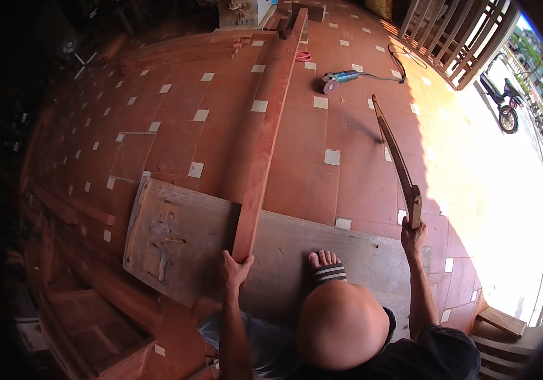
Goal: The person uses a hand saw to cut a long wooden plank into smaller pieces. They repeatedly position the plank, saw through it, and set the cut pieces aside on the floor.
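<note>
My left hand [238,268] wraps around the near end of a long reddish wooden beam [264,149]. The beam runs away from me across a worn wooden plank [284,237], and its far end lies near some wood pieces at the back. In my right hand [414,235], off to the right, is a long slim wooden tool [398,152] held up by its blocky lower end; it looks like a frame saw seen almost edge-on. Its tip points away from me, apart from the beam. My bent knee and sandalled foot [326,261] are on the plank between both hands.
A blue angle grinder [341,78] with its cord lies on the tiled floor ahead. A pink loop [303,56] sits beside the beam. Wooden frames [94,323] and lumber fill the left; a slatted wooden piece [452,35] stands at the far right. A motorbike [505,107] is outside.
</note>
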Available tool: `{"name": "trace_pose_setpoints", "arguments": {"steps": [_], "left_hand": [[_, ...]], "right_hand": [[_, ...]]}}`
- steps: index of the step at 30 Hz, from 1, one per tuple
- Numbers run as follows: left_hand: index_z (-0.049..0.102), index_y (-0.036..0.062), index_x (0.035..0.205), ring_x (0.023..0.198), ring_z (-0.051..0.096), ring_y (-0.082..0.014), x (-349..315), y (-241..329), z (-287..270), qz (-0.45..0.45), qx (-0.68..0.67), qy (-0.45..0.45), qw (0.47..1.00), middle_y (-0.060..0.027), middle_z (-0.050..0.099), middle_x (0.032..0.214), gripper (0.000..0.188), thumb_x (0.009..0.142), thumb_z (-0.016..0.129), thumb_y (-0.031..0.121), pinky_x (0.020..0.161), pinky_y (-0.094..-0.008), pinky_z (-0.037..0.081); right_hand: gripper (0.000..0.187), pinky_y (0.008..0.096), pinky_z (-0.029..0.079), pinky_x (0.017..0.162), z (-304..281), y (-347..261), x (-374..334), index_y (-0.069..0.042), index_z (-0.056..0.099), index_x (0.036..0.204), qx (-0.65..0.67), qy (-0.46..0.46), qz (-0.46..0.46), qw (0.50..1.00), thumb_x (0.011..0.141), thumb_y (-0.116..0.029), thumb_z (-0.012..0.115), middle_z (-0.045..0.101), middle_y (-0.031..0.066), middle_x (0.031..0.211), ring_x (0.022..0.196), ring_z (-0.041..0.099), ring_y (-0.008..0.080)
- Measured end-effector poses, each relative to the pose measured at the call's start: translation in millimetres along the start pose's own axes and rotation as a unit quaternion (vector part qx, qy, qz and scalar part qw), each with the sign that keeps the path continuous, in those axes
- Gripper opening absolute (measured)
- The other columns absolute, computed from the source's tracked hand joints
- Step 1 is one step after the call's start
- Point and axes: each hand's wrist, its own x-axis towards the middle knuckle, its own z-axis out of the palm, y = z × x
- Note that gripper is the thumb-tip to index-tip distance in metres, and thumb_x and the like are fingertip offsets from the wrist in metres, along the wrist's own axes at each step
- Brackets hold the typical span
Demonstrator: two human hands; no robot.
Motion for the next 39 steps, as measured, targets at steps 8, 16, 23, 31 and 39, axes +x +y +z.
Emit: {"name": "trace_pose_setpoints", "arguments": {"steps": [8, 16, 23, 31, 39], "left_hand": [[0.05, -0.0022, 0.139, 0.128, 0.054, -0.0426, 153, 116, 12, 0.175, -0.009, 0.078, 0.981, -0.0242, 0.056, 0.135, 0.088, 0.08, 0.085, 0.053, 0.106, -0.0515, 0.048], [0.05, 0.0027, 0.142, 0.13, 0.055, -0.0386, 247, 215, 26, 0.271, 0.019, 0.113, 0.956, -0.0179, 0.055, 0.138, 0.078, 0.08, 0.086, 0.034, 0.105, -0.0505, 0.049], [0.052, 0.0017, 0.135, 0.129, 0.055, -0.039, 260, 228, 35, 0.326, -0.086, 0.147, 0.93, -0.0165, 0.055, 0.14, 0.064, 0.078, 0.081, 0.014, 0.108, -0.0481, 0.047], [0.051, 0.0035, 0.122, 0.125, 0.057, -0.0395, 264, 228, 37, 0.335, -0.115, 0.143, 0.924, -0.0175, 0.057, 0.138, 0.056, 0.074, 0.081, 0.008, 0.105, -0.0471, 0.048], [0.046, 0.0055, 0.121, 0.125, 0.057, -0.0393, 270, 226, 39, 0.324, -0.158, 0.132, 0.923, -0.0167, 0.055, 0.14, 0.062, 0.07, 0.083, 0.005, 0.104, -0.046, 0.048]], "right_hand": [[0.021, 0.036, 0.054, 0.075, 8, -100, -23, -0.004, 0.058, 0.086, 0.537, -0.129, 0.079, 0.83, 0.104, -0.013, 0.065, 0.064, 0.0082, 0.081, 0.078, 0.065, 0.0171], [0.028, 0.0345, 0.054, 0.069, 85, -212, -15, -0.001, 0.059, 0.086, 0.61, -0.25, 0.12, 0.742, 0.104, -0.02, 0.068, 0.066, 0.0129, 0.079, 0.073, 0.065, 0.0193], [0.032, 0.0338, 0.054, 0.064, 127, -239, 4, 0.0, 0.057, 0.086, 0.611, -0.331, 0.144, 0.705, 0.103, -0.022, 0.071, 0.067, 0.0138, 0.081, 0.07, 0.064, 0.0188], [0.028, 0.036, 0.049, 0.073, 144, -235, 13, -0.003, 0.05, 0.09, 0.607, -0.373, 0.144, 0.687, 0.104, -0.019, 0.068, 0.064, 0.0146, 0.084, 0.076, 0.058, 0.0198], [0.022, 0.034, 0.051, 0.066, 148, -224, 18, 0.0, 0.054, 0.092, 0.593, -0.386, 0.058, 0.704, 0.106, -0.013, 0.066, 0.068, 0.0156, 0.088, 0.073, 0.061, 0.0183]]}}
